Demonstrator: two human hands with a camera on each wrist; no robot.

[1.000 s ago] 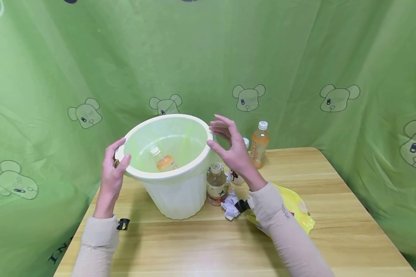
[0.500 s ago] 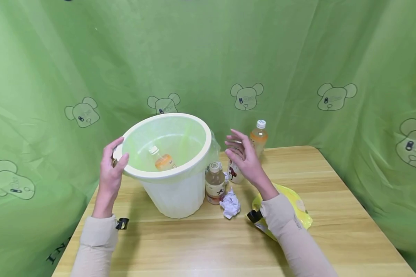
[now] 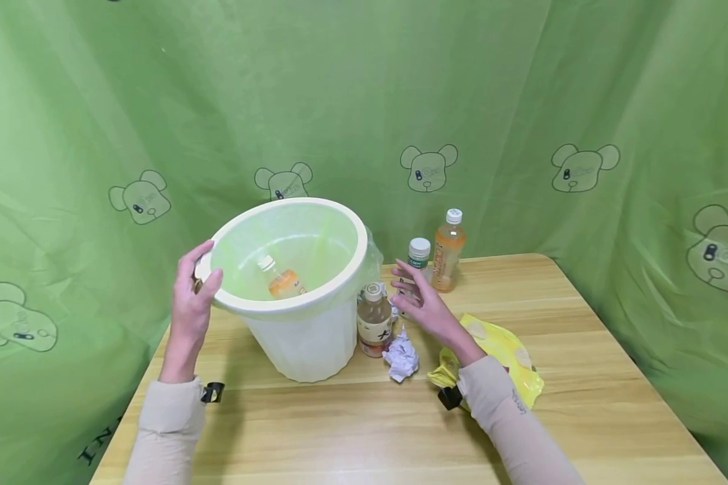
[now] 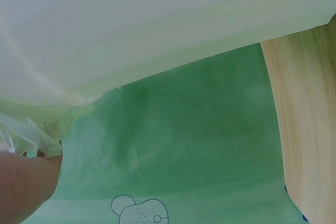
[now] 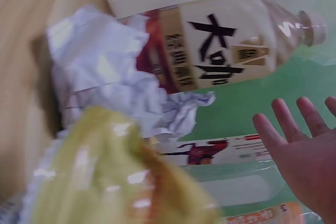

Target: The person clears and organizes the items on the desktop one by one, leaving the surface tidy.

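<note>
Two hands were at work over the wooden table (image 3: 582, 377). The left hand (image 3: 191, 303) gripped the rim of the white bin (image 3: 303, 337), thumb curled over the edge and fingers behind it; the bin stood toward the table's far left corner, lined with a clear bag, and an orange-drink bottle (image 3: 279, 279) lay inside on its bottom. The right hand (image 3: 421, 303) hovered with fingers spread and relaxed, holding nothing, just beside a tea bottle (image 3: 374, 322) standing against the bin's right side. A green-capped bottle (image 3: 418, 254) stood directly behind that hand, and a taller orange bottle (image 3: 447, 249) near the table's far edge. Crumpled white paper (image 3: 402, 357) and a yellow wrapper (image 3: 503, 357) lay near the right forearm.
</note>
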